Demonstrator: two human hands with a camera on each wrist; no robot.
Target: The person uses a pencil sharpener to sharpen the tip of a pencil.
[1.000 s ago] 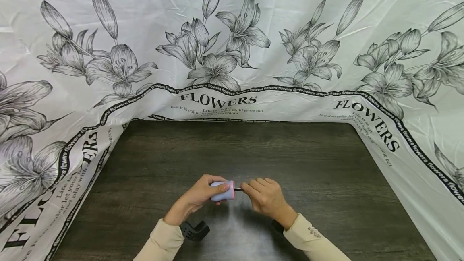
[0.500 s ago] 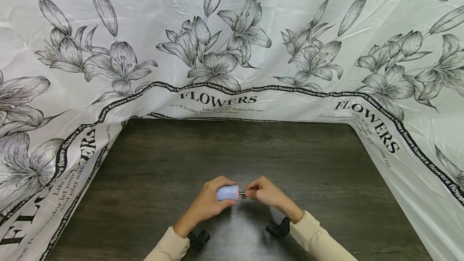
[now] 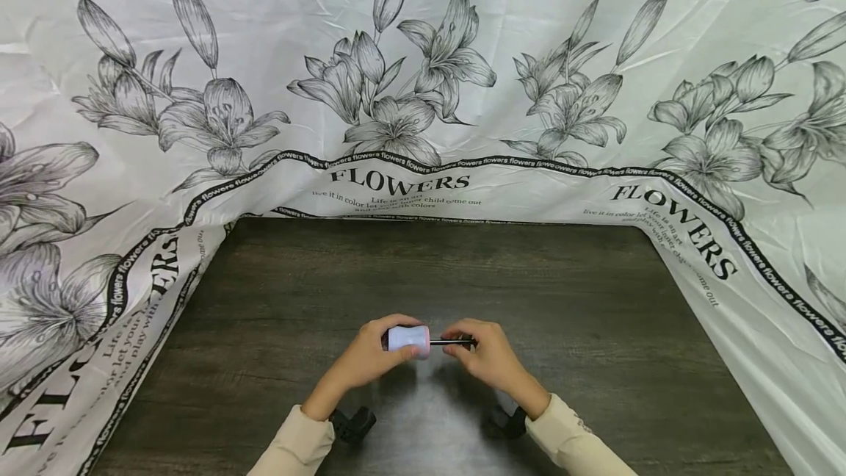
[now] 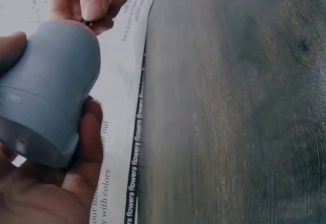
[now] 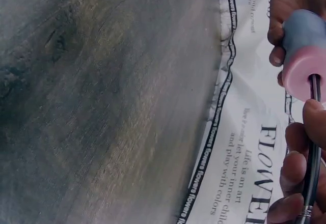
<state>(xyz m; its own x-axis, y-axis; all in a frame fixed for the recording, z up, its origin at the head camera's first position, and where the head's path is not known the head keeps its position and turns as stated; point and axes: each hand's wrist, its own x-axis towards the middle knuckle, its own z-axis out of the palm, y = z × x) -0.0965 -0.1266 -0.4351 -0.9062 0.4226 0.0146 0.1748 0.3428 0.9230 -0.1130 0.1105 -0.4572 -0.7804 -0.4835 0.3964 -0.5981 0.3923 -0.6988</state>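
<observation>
My left hand grips a light blue pencil sharpener with a pink end, lying sideways above the table. A dark, see-through end shows at its other side in the left wrist view. From the pink end sticks a thin black pencil, its tip hidden in the hole. My right hand pinches that pencil between thumb and fingers, a short way out from the hole. Silver bands ring the pencil near its outer end.
Beneath both hands lies a dark wood-grain table. White cloth printed with flowers and lettering hangs behind it and along both sides. Black camera mounts sit under the wrists.
My right hand has turned over and shifted its fingers along the pencil, so more of the pencil shows. The sharpener has moved slightly left since half a second ago, still in my left hand.
</observation>
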